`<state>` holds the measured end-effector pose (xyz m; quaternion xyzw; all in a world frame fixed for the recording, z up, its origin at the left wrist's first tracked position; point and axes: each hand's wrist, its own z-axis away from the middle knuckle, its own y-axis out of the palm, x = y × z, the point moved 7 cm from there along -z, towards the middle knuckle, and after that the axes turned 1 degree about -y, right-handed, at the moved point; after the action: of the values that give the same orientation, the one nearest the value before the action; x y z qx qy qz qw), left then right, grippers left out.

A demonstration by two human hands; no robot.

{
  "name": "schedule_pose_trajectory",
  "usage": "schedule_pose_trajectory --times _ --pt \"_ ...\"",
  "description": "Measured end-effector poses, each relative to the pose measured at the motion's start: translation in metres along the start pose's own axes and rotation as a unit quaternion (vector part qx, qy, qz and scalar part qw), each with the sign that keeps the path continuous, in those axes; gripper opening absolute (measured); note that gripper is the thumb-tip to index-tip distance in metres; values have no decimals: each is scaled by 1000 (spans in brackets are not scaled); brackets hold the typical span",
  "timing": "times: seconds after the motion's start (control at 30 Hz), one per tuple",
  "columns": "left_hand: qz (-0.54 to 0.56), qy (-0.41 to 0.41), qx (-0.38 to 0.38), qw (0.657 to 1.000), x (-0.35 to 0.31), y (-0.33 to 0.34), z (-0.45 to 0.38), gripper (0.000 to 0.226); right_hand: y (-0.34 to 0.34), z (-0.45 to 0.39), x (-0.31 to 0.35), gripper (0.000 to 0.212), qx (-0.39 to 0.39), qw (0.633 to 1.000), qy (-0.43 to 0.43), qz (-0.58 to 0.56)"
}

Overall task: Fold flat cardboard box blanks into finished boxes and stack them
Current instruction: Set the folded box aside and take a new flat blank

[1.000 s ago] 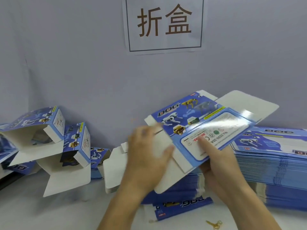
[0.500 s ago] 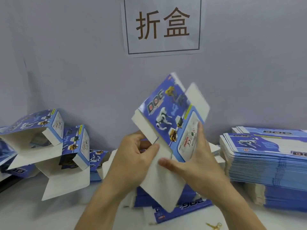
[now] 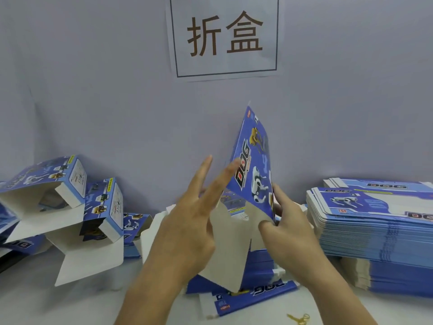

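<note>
You worked under soft, even, cool light that seemed to fall from above and in front; nothing was dim. Shadows stayed faint: a pale one lay under the folded boxes [image 3: 70,207] at the left, and another beneath the stack of flat blanks [image 3: 379,231]. No hard glare showed on the glossy print. Your left hand [image 3: 187,231] was slightly smeared at the fingertips, and the raised box blank [image 3: 254,165] looked soft. The wide lens bowed the edges, and the wall sign [image 3: 225,36] leaned a little. Fine detail was muddy with compression.
</note>
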<state>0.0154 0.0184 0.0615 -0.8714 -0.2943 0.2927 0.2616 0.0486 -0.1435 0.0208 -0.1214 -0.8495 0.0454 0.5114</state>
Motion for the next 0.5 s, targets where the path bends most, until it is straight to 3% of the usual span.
schedule_pose_trajectory --times 0.1,0.17,0.2,0.23,0.3,0.37,0.43,0.5 --pt "77 6 53 996 6 -1 4 88 0 1 -1 60 -12 1000 -13 9" --pt "189 -11 86 978 11 -1 8 51 -3 0 -1 64 -24 999 -28 31" --pt "220 -37 78 972 12 -2 7 28 -3 0 1 65 -31 997 -45 51" --pt "211 -46 44 975 14 -3 4 22 -1 1 5 66 -32 995 -63 73" --pt "187 -85 -58 977 20 -5 -1 29 13 3 13 64 -3 989 -83 119" --pt "256 -161 -144 942 38 -5 -1 35 33 4 12 75 47 980 -82 175" --pt "325 -232 -174 900 58 -5 5 54 46 7 9 79 76 975 -76 196" --pt "308 -238 -163 906 66 -7 6 47 48 8 9 76 76 975 -81 193"
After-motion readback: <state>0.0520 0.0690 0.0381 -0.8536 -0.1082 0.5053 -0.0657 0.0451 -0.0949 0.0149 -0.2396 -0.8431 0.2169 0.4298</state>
